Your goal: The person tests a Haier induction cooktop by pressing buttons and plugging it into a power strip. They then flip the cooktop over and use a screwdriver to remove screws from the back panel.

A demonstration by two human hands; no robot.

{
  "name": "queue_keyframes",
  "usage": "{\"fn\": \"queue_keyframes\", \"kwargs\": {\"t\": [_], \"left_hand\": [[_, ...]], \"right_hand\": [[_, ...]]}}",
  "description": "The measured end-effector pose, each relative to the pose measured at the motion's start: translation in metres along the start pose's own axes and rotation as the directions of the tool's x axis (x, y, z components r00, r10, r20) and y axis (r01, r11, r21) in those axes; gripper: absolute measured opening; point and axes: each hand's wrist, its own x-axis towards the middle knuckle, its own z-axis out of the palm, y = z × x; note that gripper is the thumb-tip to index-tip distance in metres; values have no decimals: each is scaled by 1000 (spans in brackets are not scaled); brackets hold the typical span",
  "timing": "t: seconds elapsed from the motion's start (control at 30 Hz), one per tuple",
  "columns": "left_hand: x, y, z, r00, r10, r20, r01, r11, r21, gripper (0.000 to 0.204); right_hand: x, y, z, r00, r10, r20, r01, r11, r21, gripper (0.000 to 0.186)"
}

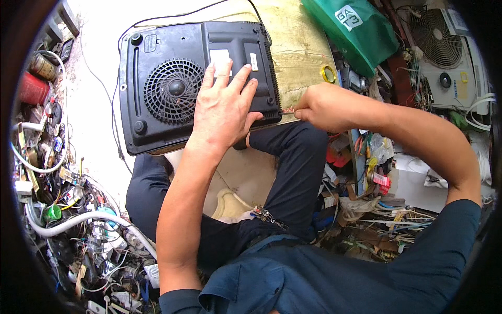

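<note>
A black induction cooker (157, 57) lies upside down, its round fan grille (174, 90) and vent slots facing up. My left hand (225, 102) is spread flat on its underside, fingers apart, to the right of the grille and partly over a white label. At the cooker's right edge, near the lower corner, my right hand (319, 107) is closed round what looks like a screwdriver (288, 111). Only a short piece of thin shaft shows, reaching the casing's side; the fist hides the handle. Whether its tip is inside the seam I cannot tell.
Under the cooker is a yellowish wooden board (295, 39), with a yellow tape roll (328, 74) at its right edge. A green bag (353, 31) stands beyond. Electrical scrap (99, 251) is heaped at left, more clutter at right near a fan unit (436, 44). A black cord (157, 20) runs behind the cooker.
</note>
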Motion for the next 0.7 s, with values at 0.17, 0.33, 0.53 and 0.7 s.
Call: {"fn": "queue_keyframes", "kwargs": {"t": [0.17,0.33,0.53,0.7], "left_hand": [[-2,1,1,1000,-11,-2,11,1000,-3,64],[-2,3,1,1000,-21,0,21,1000,-19,63],[-2,1,4,1000,-12,-17,12,1000,-9,64],[-1,3,3,1000,2,-23,-2,1000,10,65]], "right_hand": [[3,-10,-12,999,11,53,-7,996,-88,27],[5,-29,-14,993,47,107,-5,932,-364,20],[1,-23,-4,976,-180,125,217,720,-659,27],[-3,-16,-9,987,-159,32,151,833,-532,32]]}}
